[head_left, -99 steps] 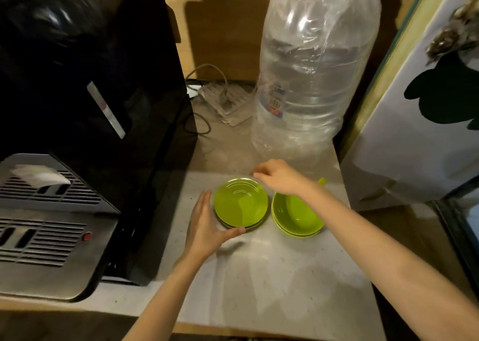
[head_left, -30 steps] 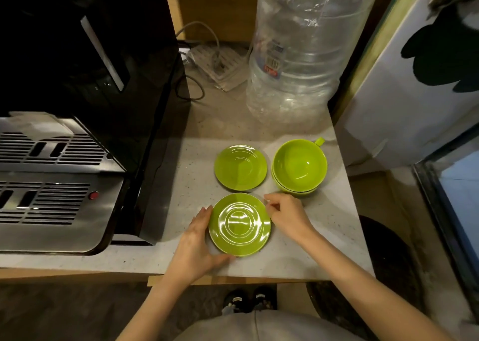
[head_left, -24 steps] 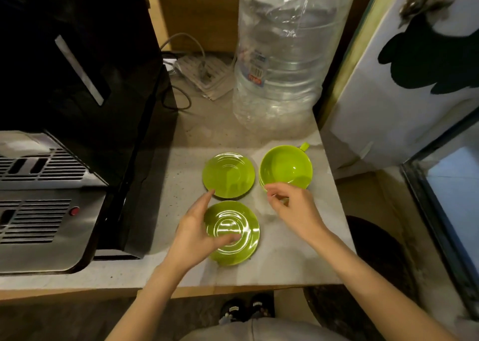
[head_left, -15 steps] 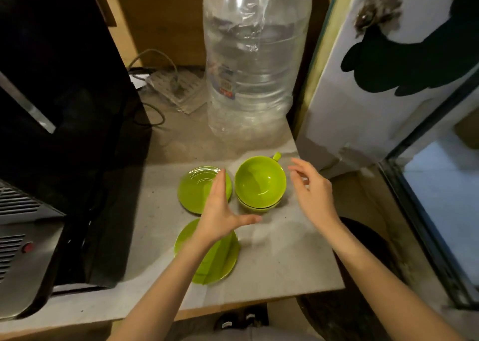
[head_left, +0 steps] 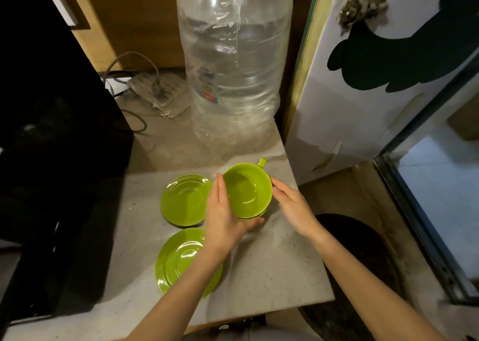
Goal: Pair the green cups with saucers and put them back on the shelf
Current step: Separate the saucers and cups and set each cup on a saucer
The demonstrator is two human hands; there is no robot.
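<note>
Two green cups (head_left: pixel 247 191) sit one inside the other on the counter (head_left: pixel 272 265), just in front of a big clear water bottle (head_left: pixel 233 63). The left hand (head_left: pixel 224 217) wraps around the cups' left side with its thumb under the near edge, and the right hand (head_left: pixel 293 209) touches their right side with flat, open fingers. Two green saucers (head_left: pixel 185 199) lie just left of the cups, one nearer, one farther.

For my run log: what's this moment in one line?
left hand + right hand: cupping stacked green cups | two saucers: separate, empty | pairing: pending
</note>
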